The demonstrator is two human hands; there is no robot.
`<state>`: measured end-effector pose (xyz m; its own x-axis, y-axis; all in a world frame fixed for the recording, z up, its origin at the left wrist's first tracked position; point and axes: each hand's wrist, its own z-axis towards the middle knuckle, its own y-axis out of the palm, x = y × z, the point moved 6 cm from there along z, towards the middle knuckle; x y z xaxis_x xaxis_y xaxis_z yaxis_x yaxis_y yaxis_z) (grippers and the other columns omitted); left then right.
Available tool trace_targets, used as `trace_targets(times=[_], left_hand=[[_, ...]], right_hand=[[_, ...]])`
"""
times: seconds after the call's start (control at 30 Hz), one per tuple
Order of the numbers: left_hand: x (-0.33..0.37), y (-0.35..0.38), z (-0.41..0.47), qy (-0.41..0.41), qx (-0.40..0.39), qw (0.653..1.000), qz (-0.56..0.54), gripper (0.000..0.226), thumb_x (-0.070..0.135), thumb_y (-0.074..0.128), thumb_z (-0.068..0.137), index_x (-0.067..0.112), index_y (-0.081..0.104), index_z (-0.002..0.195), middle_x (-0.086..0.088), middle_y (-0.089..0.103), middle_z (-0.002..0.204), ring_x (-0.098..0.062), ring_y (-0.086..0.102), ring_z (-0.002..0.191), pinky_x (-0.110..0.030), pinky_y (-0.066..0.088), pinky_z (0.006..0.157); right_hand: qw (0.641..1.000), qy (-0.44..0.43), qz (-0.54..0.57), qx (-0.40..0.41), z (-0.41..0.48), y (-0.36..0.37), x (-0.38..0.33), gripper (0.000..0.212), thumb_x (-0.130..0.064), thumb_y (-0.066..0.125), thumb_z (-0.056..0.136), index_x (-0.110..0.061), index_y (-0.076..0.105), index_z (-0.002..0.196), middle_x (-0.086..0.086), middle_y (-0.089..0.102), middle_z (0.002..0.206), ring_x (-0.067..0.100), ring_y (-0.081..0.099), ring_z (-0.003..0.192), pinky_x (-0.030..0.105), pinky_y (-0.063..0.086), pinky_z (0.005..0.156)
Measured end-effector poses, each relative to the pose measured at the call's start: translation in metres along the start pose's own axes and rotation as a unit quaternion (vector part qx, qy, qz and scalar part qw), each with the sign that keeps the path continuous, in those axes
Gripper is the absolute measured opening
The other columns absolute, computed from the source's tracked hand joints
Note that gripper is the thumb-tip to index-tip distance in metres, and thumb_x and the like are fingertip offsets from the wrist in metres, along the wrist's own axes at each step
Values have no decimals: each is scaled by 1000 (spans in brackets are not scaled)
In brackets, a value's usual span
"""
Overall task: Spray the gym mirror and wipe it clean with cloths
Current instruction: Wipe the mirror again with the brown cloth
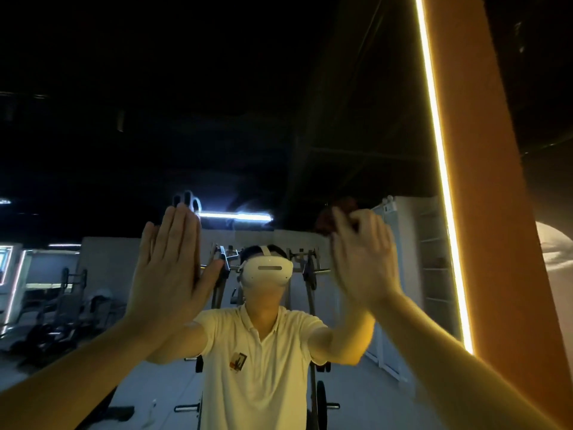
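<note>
Glass of the large dark gym mirror lies straight ahead of both hands. Right hand bunches a dark-red cloth in its grip, up against the mirror — left hand flat, fingers straight, empty.

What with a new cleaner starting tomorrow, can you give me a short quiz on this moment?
1. True or false: the left hand is raised flat, with fingers straight, and holds nothing.
2. Which hand grips the dark red cloth? A: the left hand. B: the right hand. C: neither.
3. Fill in: in the mirror, the person's reflection wears a white ___ over the eyes.

Key: 1 true. 2 B. 3 headset.
</note>
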<state>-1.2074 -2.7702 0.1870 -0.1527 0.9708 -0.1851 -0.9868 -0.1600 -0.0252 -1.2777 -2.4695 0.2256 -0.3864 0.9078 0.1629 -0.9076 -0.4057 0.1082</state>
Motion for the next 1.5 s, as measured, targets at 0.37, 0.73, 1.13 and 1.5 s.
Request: trace_targets(times=[0.37,0.73,1.13,1.5], left_hand=[[18,19,-56,3,-72,997,-2,86,60,27,105,-1,12,164,-21,7,173,-34,7,161,-61,19,127],[18,14,-57,27,-79,996,-7,83,60,22,107,1,8,165,-23,8,172,-35,8,161,-61,17,127],[21,13,-58,21,-79,996,-20,87,59,24,106,-1,1,164,-21,-3,173,-34,-2,161,-59,11,129],[21,2,-74,30,-85,995,-53,81,52,26,106,-3,12,164,-23,6,172,-35,3,161,-62,14,127]], right_hand=[[955,291,40,45,-34,-14,11,60,-43,29,100,-15,48,149,21,44,141,39,44,127,46,40,100],[984,-119,122,-48,-52,-1,-132,42,-31,59,92,-12,63,130,7,51,114,17,46,101,34,53,86],[908,397,119,62,-97,-33,31,49,-17,42,102,-2,45,149,38,47,137,51,50,127,60,45,105],[972,-75,198,-108,-121,-7,-179,50,-24,66,95,-8,52,141,10,49,121,26,56,106,43,56,93]])
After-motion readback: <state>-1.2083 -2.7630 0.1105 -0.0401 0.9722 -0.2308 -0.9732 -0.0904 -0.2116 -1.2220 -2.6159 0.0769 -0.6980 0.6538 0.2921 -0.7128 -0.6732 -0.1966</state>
